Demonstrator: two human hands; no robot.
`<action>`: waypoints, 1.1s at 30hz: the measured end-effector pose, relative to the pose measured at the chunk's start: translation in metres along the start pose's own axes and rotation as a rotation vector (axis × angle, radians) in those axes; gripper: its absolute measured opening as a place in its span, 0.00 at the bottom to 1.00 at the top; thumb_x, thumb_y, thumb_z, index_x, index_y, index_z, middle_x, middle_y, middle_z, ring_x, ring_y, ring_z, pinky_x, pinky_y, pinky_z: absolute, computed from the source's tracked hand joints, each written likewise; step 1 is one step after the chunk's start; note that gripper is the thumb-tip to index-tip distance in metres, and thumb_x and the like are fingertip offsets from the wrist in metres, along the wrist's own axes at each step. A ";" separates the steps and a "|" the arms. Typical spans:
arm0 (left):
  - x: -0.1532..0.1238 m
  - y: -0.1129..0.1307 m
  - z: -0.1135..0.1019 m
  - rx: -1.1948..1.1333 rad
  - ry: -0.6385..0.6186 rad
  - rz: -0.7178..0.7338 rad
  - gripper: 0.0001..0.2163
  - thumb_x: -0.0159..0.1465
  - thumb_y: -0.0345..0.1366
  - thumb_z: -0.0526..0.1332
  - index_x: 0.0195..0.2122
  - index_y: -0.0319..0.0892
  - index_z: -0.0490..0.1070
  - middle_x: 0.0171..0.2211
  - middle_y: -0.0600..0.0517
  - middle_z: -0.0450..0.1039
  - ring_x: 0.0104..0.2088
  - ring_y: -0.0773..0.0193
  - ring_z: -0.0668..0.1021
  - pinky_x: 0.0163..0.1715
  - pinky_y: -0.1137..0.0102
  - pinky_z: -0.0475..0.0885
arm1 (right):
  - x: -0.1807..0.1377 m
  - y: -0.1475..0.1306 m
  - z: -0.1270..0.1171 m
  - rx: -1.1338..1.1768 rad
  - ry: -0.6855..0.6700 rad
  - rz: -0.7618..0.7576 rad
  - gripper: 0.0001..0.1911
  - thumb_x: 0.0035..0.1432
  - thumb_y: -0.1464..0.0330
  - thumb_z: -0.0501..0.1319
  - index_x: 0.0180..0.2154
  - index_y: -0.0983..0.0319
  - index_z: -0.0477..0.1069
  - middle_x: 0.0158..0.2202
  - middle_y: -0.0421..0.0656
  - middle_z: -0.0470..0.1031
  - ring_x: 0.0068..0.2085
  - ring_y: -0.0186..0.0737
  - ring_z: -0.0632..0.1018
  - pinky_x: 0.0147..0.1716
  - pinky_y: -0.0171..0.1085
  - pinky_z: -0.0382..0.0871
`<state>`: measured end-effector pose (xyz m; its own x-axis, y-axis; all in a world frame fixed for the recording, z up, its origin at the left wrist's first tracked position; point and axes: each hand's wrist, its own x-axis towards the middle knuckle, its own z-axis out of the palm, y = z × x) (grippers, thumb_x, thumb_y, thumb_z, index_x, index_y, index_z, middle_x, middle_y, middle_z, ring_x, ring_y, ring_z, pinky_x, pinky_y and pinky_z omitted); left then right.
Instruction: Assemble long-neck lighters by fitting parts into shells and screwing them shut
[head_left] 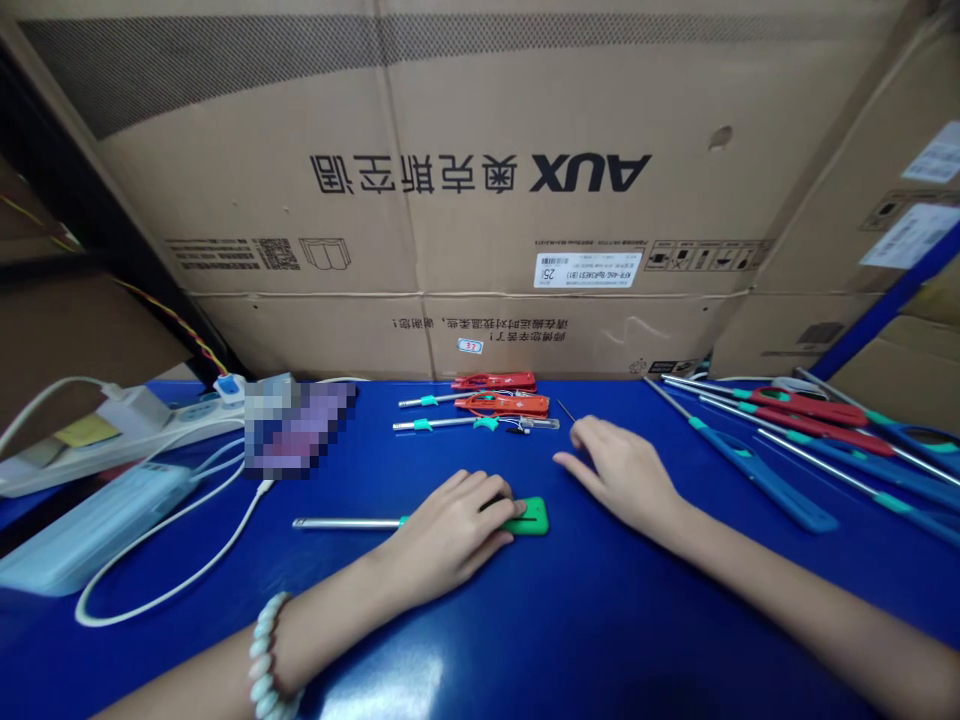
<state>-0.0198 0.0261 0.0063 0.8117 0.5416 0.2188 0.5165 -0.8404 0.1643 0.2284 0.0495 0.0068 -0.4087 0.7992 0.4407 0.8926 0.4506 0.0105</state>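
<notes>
A green long-necked lighter (534, 517) lies flat on the blue table with its metal tube pointing left. My left hand (457, 525) is closed over its handle, fingertips on the green body. My right hand (619, 470) is to the right and slightly farther back, fingers curled and thumb apart. A thin pointed metal tool (565, 410) sticks out from its fingers; the rest of it is hidden. Just beyond the hands lie two opened red lighters, the nearer (510, 404) and the farther (502, 382), with metal tubes, wires and a small clear part (541, 424) beside them.
Several blue and red long-necked lighters (780, 480) lie at the right. On the left are a power strip (187, 430), a pale blue power bank (97, 530), a white cable (225, 553) and a blurred-out object (296, 430). A large cardboard sheet (465, 240) stands behind.
</notes>
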 end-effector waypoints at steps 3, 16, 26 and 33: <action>0.000 -0.001 -0.001 -0.009 -0.007 -0.011 0.11 0.70 0.35 0.51 0.52 0.44 0.64 0.44 0.48 0.68 0.44 0.58 0.72 0.47 0.62 0.65 | 0.003 0.019 -0.001 -0.122 -0.113 0.175 0.13 0.59 0.57 0.57 0.35 0.61 0.63 0.34 0.47 0.72 0.35 0.48 0.74 0.29 0.39 0.62; -0.001 0.000 -0.004 -0.032 -0.049 -0.004 0.15 0.70 0.32 0.51 0.57 0.48 0.61 0.44 0.48 0.64 0.42 0.59 0.69 0.43 0.65 0.64 | 0.014 0.053 -0.046 0.124 0.104 0.414 0.06 0.55 0.65 0.59 0.31 0.60 0.65 0.28 0.44 0.74 0.30 0.46 0.77 0.29 0.40 0.66; 0.001 0.000 -0.003 0.024 -0.062 0.003 0.14 0.70 0.33 0.50 0.56 0.46 0.61 0.43 0.48 0.65 0.43 0.57 0.69 0.42 0.64 0.64 | -0.002 -0.025 -0.059 1.249 0.025 0.106 0.05 0.64 0.65 0.55 0.39 0.61 0.64 0.36 0.44 0.75 0.30 0.36 0.78 0.29 0.36 0.76; 0.001 -0.001 -0.002 0.041 -0.055 0.008 0.13 0.70 0.34 0.50 0.56 0.46 0.61 0.43 0.48 0.65 0.42 0.57 0.69 0.42 0.64 0.64 | -0.005 -0.027 -0.049 1.236 -0.054 0.054 0.05 0.66 0.67 0.53 0.39 0.61 0.64 0.36 0.44 0.74 0.32 0.35 0.78 0.32 0.36 0.76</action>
<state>-0.0201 0.0277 0.0078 0.8289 0.5340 0.1667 0.5199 -0.8453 0.1228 0.2156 0.0136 0.0483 -0.4103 0.8306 0.3766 0.1422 0.4662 -0.8732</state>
